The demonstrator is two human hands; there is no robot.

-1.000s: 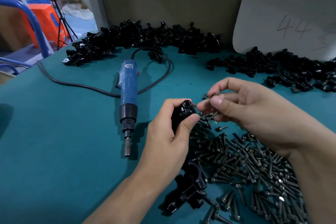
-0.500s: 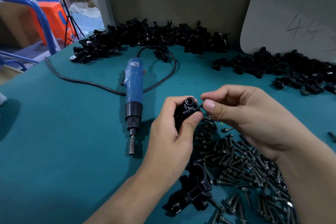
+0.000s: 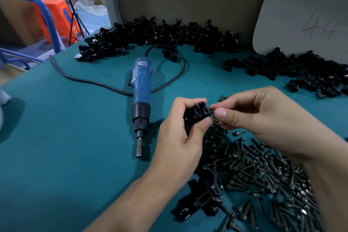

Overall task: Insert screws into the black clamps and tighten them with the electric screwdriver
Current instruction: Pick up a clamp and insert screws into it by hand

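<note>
1. Nearest on the teal counter point(image 3: 66, 156): loose clamps point(image 3: 203, 198) and a screw pile point(image 3: 263, 175).
2. Left grip point(image 3: 180, 137) is clenched on a black clamp point(image 3: 197, 115). Right grip point(image 3: 254, 115) pinches a screw point(image 3: 211, 112) at the clamp's side.
3. Electric screwdriver point(image 3: 141, 90) lies to the left, label unreadable. Open counter runs from it to the left edge.
4. Clamp heaps point(image 3: 160, 36) line the wall. White board point(image 3: 301, 20) reads "44".

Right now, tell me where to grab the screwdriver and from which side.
Grip the screwdriver round its blue body, coming from above: it lies flat on the table, bit toward the person, cord at the far end.
</note>
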